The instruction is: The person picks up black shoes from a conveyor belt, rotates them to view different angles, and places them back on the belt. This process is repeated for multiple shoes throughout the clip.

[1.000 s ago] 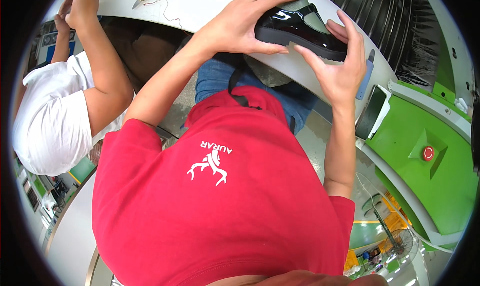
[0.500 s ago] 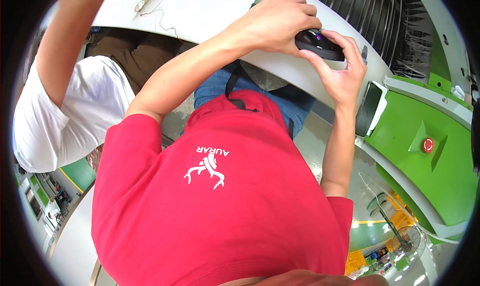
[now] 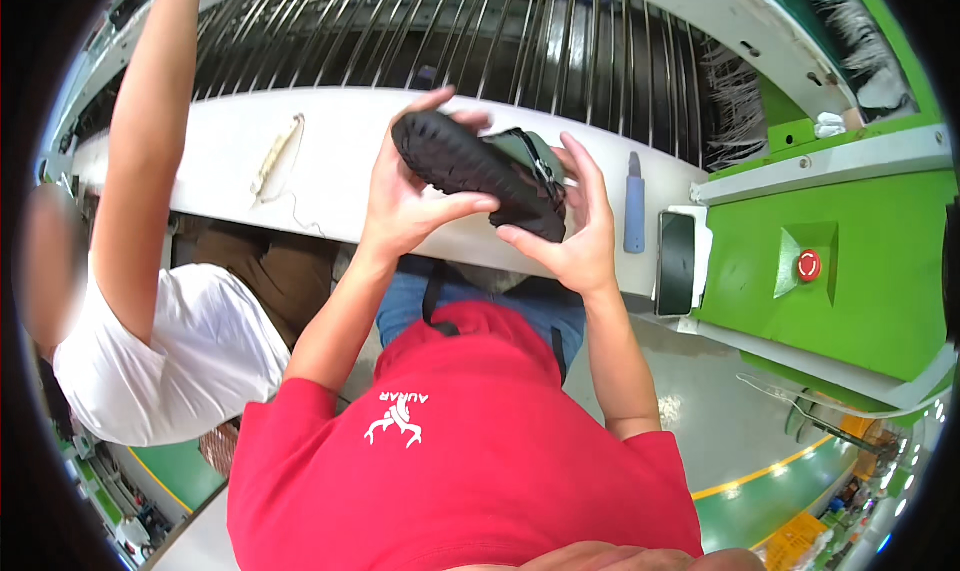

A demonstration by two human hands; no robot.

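You are holding a dark shoe (image 3: 480,171) up in the air above the white desk (image 3: 330,186), sole turned toward you, its ridged black tread running from upper left down to lower right. Your left hand (image 3: 410,186) wraps the near side of the shoe, thumb pressed across the sole and fingers curled round the far edge, so it is closed on the shoe. Your right hand (image 3: 575,221) cups the lower right end (the grey-green upper shows there), with the thumb against the sole's end and the fingers spread up behind the upper; it too grips the shoe.

On the desk, well to the left of the shoe, lies a pale slim tool (image 3: 277,156) with a thin cord trailing from it. To the right of your right hand a grey-blue pen-like tool (image 3: 634,201) lies on the desk, and just beyond it a dark phone (image 3: 677,263) rests near the desk's edge. Behind the desk runs a conveyor of metal rods (image 3: 500,31). A green machine housing (image 3: 850,261) with a red button (image 3: 808,265) stands at the right.

At your left a co-worker in a white shirt (image 3: 170,366) raises an arm (image 3: 150,141) toward the conveyor.
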